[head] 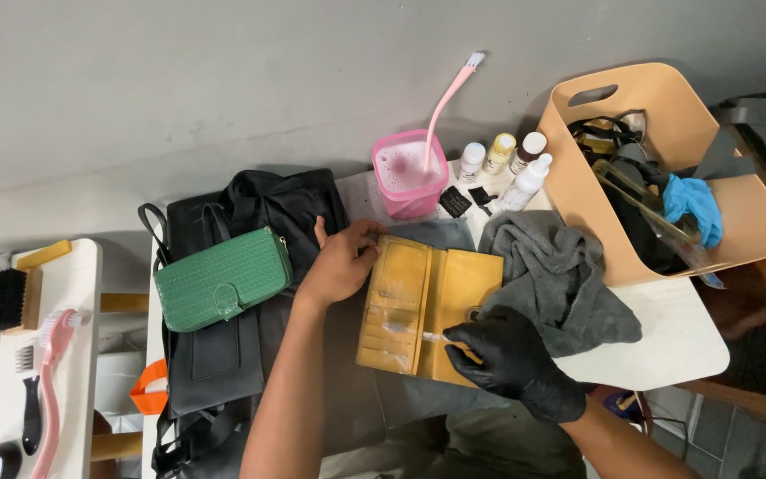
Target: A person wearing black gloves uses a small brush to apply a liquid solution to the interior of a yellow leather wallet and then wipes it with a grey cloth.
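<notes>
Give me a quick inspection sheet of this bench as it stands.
Surface: white table, crowded.
Job's things: yellow wallet lying open; small brush on its card slots.
Clutter: green wallet on black bags, grey cloth, pink tub, bottles, tan bin.
Hands: bare left hand steadies the wallet; gloved right hand holds the brush.
Cables: nothing seen.
Surroundings: grey wall; side table with brushes.

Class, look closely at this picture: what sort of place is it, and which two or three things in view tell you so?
Probably a small bag and wallet cleaning or repair workbench. An open yellow wallet is being brushed, a pink tub of soapy water and small bottles stand close, and brushes lie on the side table.
</notes>
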